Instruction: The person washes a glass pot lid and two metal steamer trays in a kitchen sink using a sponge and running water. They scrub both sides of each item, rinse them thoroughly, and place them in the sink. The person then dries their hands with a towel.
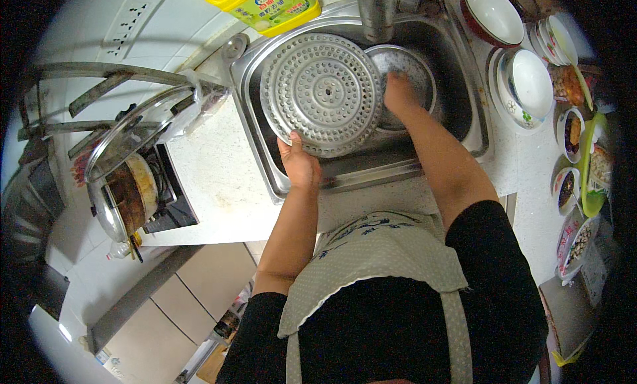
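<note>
My left hand [300, 164] grips the lower rim of a round perforated metal steamer tray [328, 93], thumb on top. The tray is held over the left half of a stainless steel sink [455, 135]. A round metal bowl or pan [423, 80] with a cloudy, whitish inside sits in the sink, partly behind the tray. My right hand [400, 93] reaches down over this vessel. Its fingers are hidden, so I cannot tell whether they hold anything. A metal cylinder [375, 15] rises at the sink's far edge.
A yellow detergent container [268, 8] stands behind the sink. To the right are a red-and-white bowl [495, 15], stacked white bowls [531, 80] and small food dishes [567, 190]. At left, a pot [122, 200] sits by a hob, with a glass lid [139, 130] leaning above it.
</note>
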Demonstrator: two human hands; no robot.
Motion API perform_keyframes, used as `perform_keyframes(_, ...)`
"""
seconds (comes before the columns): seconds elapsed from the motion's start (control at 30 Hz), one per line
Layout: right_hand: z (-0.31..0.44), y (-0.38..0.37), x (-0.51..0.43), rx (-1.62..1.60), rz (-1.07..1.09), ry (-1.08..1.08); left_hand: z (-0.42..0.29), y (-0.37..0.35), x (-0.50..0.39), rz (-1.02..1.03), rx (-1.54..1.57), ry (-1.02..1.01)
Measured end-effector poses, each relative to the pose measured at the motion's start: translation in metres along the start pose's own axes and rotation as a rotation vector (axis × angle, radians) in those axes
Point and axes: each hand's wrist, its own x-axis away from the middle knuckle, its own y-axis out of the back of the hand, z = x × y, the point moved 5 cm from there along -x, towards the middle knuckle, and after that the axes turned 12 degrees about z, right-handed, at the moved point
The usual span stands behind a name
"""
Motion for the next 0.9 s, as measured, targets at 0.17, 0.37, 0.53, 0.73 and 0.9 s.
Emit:
perform_keyframes(0.17, -0.023, -0.034, 0.004, 0.379, 0.298, 0.202, -0.008, 0.006, 0.0, 0.013, 0.0, -0.033)
perform_keyframes(0.37, 0.039, 0.017, 0.048, -0.078, 0.276, 0.346, -0.008, 0.004, 0.005, -0.09, -0.013, 0.017)
perform_keyframes(0.53, 0.115, -0.025, 0.14, -0.075, 0.353, 0.797, 0.0, 0.003, -0.002, -0.035, -0.007, 0.001)
perform_keyframes(0.73, 0.075, -0.026, 0.096, 0.174, 0.275, 0.644, 0.004, 0.006, 0.002, -0.067, -0.001, -0.039)
perform_keyframes(0.9, 0.006, -0.016, 0.013, 0.183, 0.317, 0.169, -0.004, 0.004, 0.0, -0.025, -0.106, -0.08)
